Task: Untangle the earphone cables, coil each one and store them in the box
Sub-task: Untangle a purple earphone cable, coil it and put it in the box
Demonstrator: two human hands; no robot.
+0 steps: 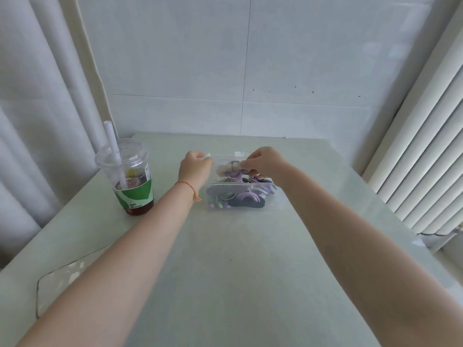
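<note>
Both hands at the clear box [239, 196] on the worktop [238, 259]; left hand [195, 166] and right hand [265, 162] pinch its raised lid [225, 156]; best lifted evenly, box kept steady.

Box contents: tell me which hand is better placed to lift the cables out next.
Right, probably. The right hand is over the clear box, its grip reaching the purple cables inside. The left hand is at the box's left rim, holding the lid edge.
</note>
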